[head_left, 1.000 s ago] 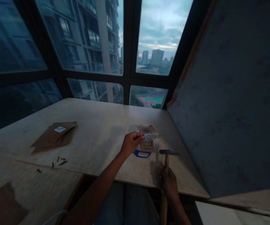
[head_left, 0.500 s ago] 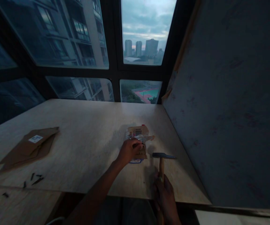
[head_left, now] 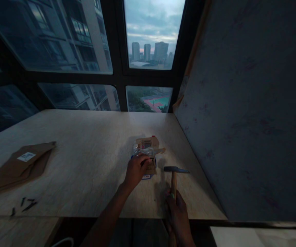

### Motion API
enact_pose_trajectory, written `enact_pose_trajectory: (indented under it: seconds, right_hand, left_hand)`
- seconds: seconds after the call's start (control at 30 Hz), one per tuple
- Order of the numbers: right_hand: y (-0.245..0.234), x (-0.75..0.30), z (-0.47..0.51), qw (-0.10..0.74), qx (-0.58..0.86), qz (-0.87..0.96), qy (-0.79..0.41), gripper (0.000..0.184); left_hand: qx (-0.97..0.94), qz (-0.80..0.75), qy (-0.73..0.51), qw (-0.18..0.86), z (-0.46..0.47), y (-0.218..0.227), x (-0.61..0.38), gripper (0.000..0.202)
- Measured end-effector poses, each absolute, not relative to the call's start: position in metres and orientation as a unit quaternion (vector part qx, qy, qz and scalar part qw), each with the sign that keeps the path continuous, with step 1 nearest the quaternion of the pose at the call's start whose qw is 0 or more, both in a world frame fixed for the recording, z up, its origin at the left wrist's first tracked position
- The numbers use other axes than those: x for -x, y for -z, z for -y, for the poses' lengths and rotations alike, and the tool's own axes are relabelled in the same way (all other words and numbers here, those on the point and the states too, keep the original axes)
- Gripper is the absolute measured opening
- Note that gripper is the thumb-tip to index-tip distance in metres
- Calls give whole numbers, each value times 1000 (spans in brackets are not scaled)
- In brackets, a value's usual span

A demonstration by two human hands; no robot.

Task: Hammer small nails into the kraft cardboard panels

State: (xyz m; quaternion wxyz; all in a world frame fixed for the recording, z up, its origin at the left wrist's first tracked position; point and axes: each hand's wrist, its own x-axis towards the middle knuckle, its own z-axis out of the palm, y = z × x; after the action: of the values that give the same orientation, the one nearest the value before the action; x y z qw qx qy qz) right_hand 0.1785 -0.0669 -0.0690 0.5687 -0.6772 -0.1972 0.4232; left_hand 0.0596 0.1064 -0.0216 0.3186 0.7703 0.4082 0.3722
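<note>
My left hand (head_left: 137, 170) is closed in a pinch over a torn packet (head_left: 145, 141) of brown card and clear plastic, with a blue edge. Something small and dark shows by its fingertips, too small to name. In my right hand (head_left: 178, 209) is a hammer (head_left: 174, 181), gripped around its wooden handle. Its dark metal head points up and away from me, just right of the packet and apart from it. The lower handle is partly hidden by the hand.
Brown paper envelopes (head_left: 11, 171) with a white label lie at the left of the pale tabletop (head_left: 86, 147). Several small dark pieces (head_left: 29, 206) are scattered near the front left edge. A wall panel (head_left: 240, 120) bounds the right side; dark-framed windows stand behind.
The view has shifted slightly, so everything sits further left. My left hand's fingers have moved a little over the packet. My right hand still grips the hammer.
</note>
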Motion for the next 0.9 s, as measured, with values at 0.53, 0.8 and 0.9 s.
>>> enact_pose_trajectory:
  seconds: [0.53, 0.8, 0.9]
  right_hand:
    - [33, -161, 20, 655, 613, 178, -404, 49]
    - [33, -160, -4, 662, 615, 167, -393, 48]
    - [35, -162, -5, 668, 613, 164, -388, 47]
  left_hand:
    - [-794, -415, -357, 264, -101, 18, -63, 14]
    - [-807, -400, -365, 234, -99, 19, -62, 16]
    - [-809, -399, -365, 231, -99, 20, -62, 17]
